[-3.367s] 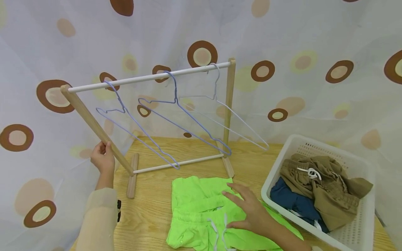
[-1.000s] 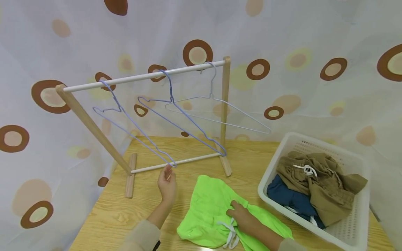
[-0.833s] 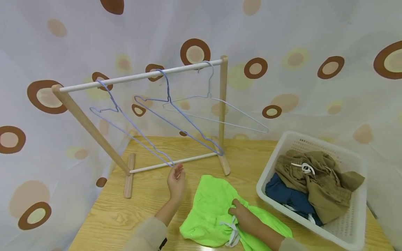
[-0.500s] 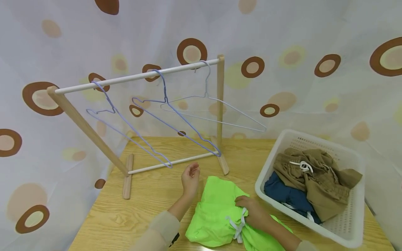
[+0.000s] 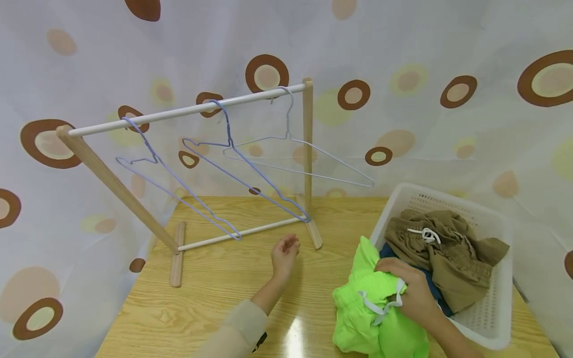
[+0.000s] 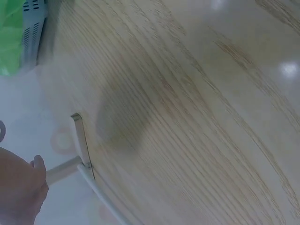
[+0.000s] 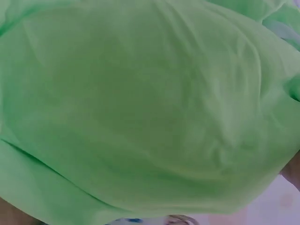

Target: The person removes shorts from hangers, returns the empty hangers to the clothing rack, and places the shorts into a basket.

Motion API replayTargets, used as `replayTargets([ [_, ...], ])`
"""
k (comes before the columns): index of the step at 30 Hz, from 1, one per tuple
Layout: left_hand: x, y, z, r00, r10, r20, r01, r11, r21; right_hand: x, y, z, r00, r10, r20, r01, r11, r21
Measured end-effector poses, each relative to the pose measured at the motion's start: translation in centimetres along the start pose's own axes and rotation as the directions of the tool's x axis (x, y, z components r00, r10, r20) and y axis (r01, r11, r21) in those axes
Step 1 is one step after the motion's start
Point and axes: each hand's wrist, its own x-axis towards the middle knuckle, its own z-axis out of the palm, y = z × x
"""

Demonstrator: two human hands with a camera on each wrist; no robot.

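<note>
My right hand (image 5: 414, 291) grips bunched neon-green shorts (image 5: 358, 308) with a white drawstring, at the near left side of the white basket (image 5: 503, 278). Their cloth fills most of the right wrist view and hides the fingers there. Brown shorts (image 5: 447, 258) with a white drawstring and a dark blue garment (image 5: 388, 252) lie in the basket. Above the table, just in front of the rack's lower bar, my left hand (image 5: 285, 256) has loosely bent fingers and holds nothing. At the left edge of the left wrist view, that hand is partly visible.
A drying rack with wooden posts (image 5: 118, 191) and a white top rail (image 5: 179, 112) stands at the back left. From it hang a left lilac hanger (image 5: 179, 174), a blue hanger (image 5: 257, 169) and a pale hanger (image 5: 331, 154). A patterned curtain (image 5: 425, 44) backs the wooden table (image 5: 215, 278).
Earlier my left hand held the rack's left post; it has let go and moved right. The green shorts lay spread on the table; my right hand has gathered them and carried them toward the basket.
</note>
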Motion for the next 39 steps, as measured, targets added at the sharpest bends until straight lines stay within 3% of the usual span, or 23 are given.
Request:
replayTargets([
  [5, -0.4, -0.3, 1.9, 0.999, -0.032, 0.026, 0.032, 0.999, 0.01, 1.7, -1.2, -3.2, 0.996, -0.016, -0.083, 0.032, 0.98, 0.198],
  [8, -0.9, -0.2, 3.0, 0.998, -0.04, 0.052, 0.04, 0.999, 0.005, 2.9, -1.8, -4.9, 0.979, -0.088, -0.183, 0.148, 0.926, 0.348],
  [11, -1.4, -0.1, 4.1, 0.997, -0.025, 0.08, 0.025, 1.0, -0.002, 4.0, -2.6, -6.4, 0.953, -0.149, -0.265, 0.244, 0.896, 0.372],
  [16, -2.2, -0.3, 5.5, 0.991, -0.026, 0.128, 0.026, 1.0, 0.002, 5.4, -3.7, -8.1, 0.905, -0.168, -0.391, 0.299, 0.904, 0.305],
  [20, -3.1, -0.4, 6.6, 0.984, -0.033, 0.177, 0.034, 0.999, -0.002, 6.0, -3.9, -8.9, 0.872, -0.139, -0.47, 0.241, 0.956, 0.165],
  [22, -3.5, -0.5, 7.2, 0.978, -0.041, 0.206, 0.042, 0.999, -0.003, 6.2, -3.7, -9.1, 0.844, -0.126, -0.522, 0.197, 0.977, 0.082],
  [25, -4.0, -0.6, 8.1, 0.971, -0.02, 0.238, 0.019, 1.0, 0.006, 6.5, -3.3, -9.5, 0.785, -0.107, -0.61, 0.129, 0.992, -0.008],
  [29, -4.4, -0.8, 9.0, 0.973, 0.005, 0.232, -0.007, 1.0, 0.009, 6.9, -2.3, -10.1, 0.699, -0.112, -0.707, 0.074, 0.994, -0.084],
  [32, -4.6, -0.9, 9.6, 0.975, -0.013, 0.222, 0.012, 1.0, 0.005, 7.0, -1.6, -10.4, 0.637, -0.118, -0.762, 0.034, 0.992, -0.125],
  [34, -4.8, -1.0, 9.9, 0.973, -0.023, 0.228, 0.02, 1.0, 0.017, 7.0, -0.9, -10.5, 0.609, -0.125, -0.783, -0.012, 0.986, -0.166],
  [35, -4.9, -1.1, 10.1, 0.973, -0.033, 0.23, 0.03, 0.999, 0.016, 6.9, -0.6, -10.4, 0.603, -0.133, -0.787, -0.026, 0.982, -0.186],
  [37, -5.1, -1.2, 10.3, 0.97, -0.043, 0.239, 0.041, 0.999, 0.014, 6.5, 0.3, -10.1, 0.611, -0.142, -0.779, -0.053, 0.974, -0.219],
  [39, -5.3, -1.3, 10.6, 0.967, -0.049, 0.249, 0.044, 0.999, 0.023, 5.8, 1.4, -9.8, 0.655, -0.148, -0.741, -0.07, 0.965, -0.254],
])
